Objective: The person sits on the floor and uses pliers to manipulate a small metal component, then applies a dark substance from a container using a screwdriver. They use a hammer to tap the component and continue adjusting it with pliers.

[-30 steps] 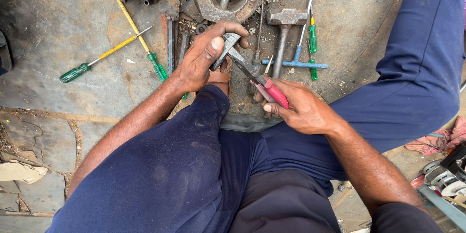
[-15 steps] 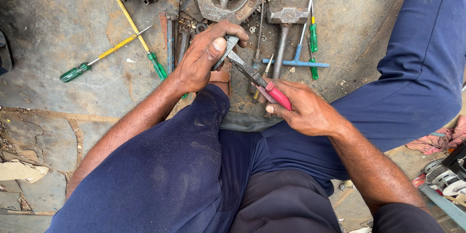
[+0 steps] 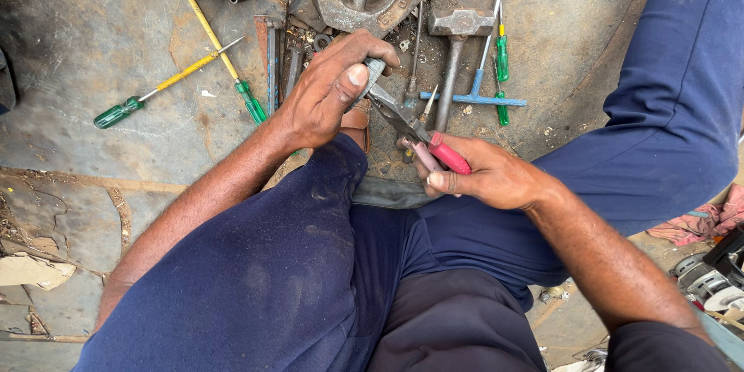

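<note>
My left hand [image 3: 325, 93] pinches a small stiff grey metal part [image 3: 372, 76], likely greasy, while my right hand [image 3: 484, 178] squeezes red-handled pliers [image 3: 415, 133] biting its edge.

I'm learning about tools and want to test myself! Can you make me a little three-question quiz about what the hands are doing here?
1. True or false: the right hand grips red-handled pliers.
2. What does the left hand hold? A) a small grey metal part B) a hammer C) a rag
3. Fill in: two screwdrivers with yellow shafts and ______ handles lie crossed on the floor, left of the hands.

Key:
1. True.
2. A; the hammer lies untouched on the floor beyond the hands, and the pliers' tips meet the part.
3. Green.
</note>
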